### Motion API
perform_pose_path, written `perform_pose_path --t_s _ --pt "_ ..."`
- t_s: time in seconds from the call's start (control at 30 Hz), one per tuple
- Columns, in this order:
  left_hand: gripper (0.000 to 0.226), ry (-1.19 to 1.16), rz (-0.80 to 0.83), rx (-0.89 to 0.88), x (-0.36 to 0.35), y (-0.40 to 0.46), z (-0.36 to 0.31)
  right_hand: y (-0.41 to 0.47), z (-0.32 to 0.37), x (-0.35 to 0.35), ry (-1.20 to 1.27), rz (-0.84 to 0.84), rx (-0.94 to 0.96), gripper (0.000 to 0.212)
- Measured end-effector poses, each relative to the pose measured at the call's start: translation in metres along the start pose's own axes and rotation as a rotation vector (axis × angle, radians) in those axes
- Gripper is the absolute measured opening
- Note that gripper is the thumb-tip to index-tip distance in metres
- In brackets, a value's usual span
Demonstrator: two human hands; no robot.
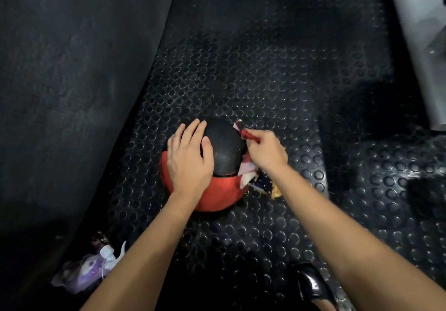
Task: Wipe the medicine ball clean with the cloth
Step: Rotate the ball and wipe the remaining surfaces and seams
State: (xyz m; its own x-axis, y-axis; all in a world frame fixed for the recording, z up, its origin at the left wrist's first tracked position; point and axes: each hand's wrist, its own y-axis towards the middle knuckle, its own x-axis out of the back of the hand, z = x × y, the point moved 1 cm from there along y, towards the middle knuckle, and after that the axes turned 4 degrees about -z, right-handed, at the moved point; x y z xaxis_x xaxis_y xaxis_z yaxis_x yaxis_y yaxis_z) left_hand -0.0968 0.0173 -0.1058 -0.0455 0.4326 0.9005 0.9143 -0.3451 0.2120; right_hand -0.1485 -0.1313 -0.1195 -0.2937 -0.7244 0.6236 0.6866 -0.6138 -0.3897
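The left hand [187,159] lies flat on the left side of the medicine ball [224,151], with its fingers straight and spread over the surface. The right hand [264,152] is at the right side of the ball, and its fingers are curled round a cloth [248,173] made of many coloured pieces; it presses the cloth against the ball. One end of the cloth comes out above the hand, near the top right edge of the ball, and the other end hangs down below the wrist to the floor. The two hands are apart, with the ball between them. The ball is black on the top and red on the lower part, and it sits on a black rubber floor mat [265,69] with round studs. A smooth dark surface [60,69] rises at the left of the mat. Near the lower left corner, beside the left forearm, lies a spray bottle [106,255] on some purple and white material. A shiny black shoe [311,284] is visible at the bottom, under the right forearm.
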Motion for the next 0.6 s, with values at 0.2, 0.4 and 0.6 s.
perform_pose_path --t_s 0.2,0.4,0.6 --pt "0.053 -0.038 -0.007 -0.034 0.003 -0.002 0.004 -0.061 -0.002 -0.008 -0.011 -0.173 0.301 0.041" --pt "0.053 -0.011 -0.014 -0.022 -0.002 0.0 -0.005 -0.005 -0.009 -0.004 0.042 -0.024 0.02 0.038" --pt "0.052 -0.05 -0.02 -0.015 0.001 -0.006 0.002 -0.057 -0.012 -0.009 0.044 -0.158 0.204 0.04"
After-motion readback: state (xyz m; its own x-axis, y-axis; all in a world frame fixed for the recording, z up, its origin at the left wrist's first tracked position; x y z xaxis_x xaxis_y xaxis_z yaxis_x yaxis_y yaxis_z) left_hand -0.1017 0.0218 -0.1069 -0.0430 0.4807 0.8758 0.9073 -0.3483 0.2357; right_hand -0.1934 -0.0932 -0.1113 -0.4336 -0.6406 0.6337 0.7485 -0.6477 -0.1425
